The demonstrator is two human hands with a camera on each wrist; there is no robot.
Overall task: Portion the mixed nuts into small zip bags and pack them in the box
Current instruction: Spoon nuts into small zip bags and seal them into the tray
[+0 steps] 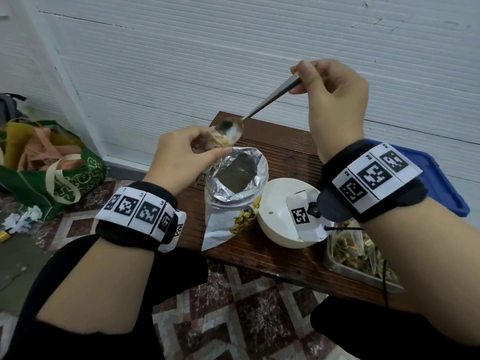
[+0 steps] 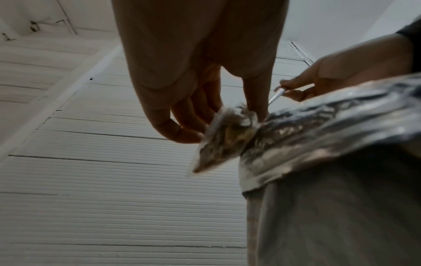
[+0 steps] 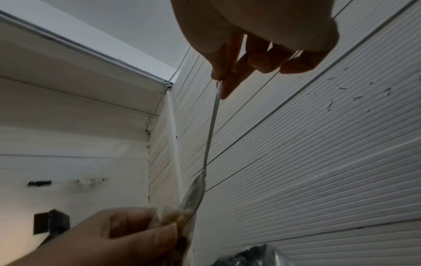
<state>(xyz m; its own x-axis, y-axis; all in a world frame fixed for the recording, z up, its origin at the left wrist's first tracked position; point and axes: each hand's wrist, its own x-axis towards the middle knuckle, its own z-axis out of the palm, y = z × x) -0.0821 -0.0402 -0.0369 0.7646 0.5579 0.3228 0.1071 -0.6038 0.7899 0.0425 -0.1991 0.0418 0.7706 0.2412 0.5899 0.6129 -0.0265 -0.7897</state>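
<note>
1. A green woven shopping bag [image 1: 52, 172] with crumpled contents sits on the patterned tile floor [image 1: 249, 307] at far left, beside scraps of white paper [image 1: 22, 219].
2. The left hand [image 1: 179, 159] pinches a small clear zip bag [image 2: 223, 138] at its mouth between thumb and curled fingers; nuts show through the soft plastic.
3. A metal spoon [image 1: 233, 129] rests its oval bowl at the mouth of the zip bag.
4. Directly below stands the open foil nut pouch [image 1: 233, 188], crinkled silver inside, printed outside.
5. A round white bowl [image 1: 275, 203] sits just right of the pouch.
6. The right hand [image 1: 335, 97] grips the spoon's slim handle between thumb and fingertips, the other fingers curled.
7. A steel tray [image 1: 361, 266] of packed nuts lies at right, near a blue plastic box [image 1: 441, 183].
8. All rest on a dark ribbed wooden table [image 1: 285, 157] against a white ribbed wall [image 1: 233, 48].
</note>
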